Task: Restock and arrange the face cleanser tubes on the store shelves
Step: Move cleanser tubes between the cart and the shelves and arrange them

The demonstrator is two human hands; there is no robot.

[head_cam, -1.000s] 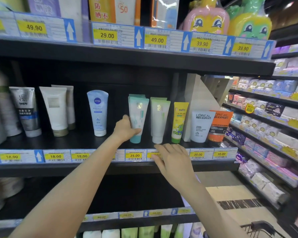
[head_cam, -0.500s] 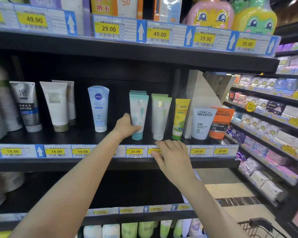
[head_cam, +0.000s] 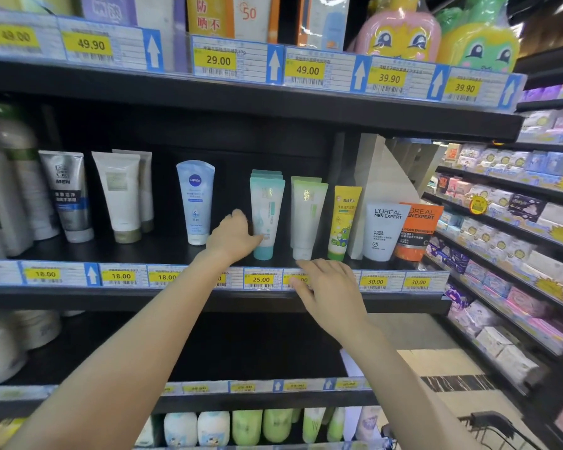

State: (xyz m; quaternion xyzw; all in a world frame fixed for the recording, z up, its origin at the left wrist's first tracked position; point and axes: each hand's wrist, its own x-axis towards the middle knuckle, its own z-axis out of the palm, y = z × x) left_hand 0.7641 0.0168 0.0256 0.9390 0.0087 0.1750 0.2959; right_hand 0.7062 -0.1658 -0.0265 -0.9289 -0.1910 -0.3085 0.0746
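Observation:
A row of teal cleanser tubes [head_cam: 267,212] stands cap-down on the middle shelf [head_cam: 163,251]. My left hand [head_cam: 233,237] touches the lower left side of the front teal tube, thumb against it. To its right stands a row of pale green tubes [head_cam: 307,219], then a yellow tube [head_cam: 343,222]. My right hand [head_cam: 329,287] hovers with straight fingers at the shelf's front edge, just below the green tubes, covering a price label. It holds nothing.
Left on the same shelf stand a Nivea tube [head_cam: 195,203], white tubes [head_cam: 119,196] and a grey MEN tube [head_cam: 69,196]. Two L'Oreal tubes [head_cam: 384,232] stand at the right end beside a white divider [head_cam: 381,177]. A cart handle [head_cam: 488,420] shows at bottom right.
The view has shifted slightly. My right hand has crept a little up toward the green tubes; my left hand stays against the teal tube.

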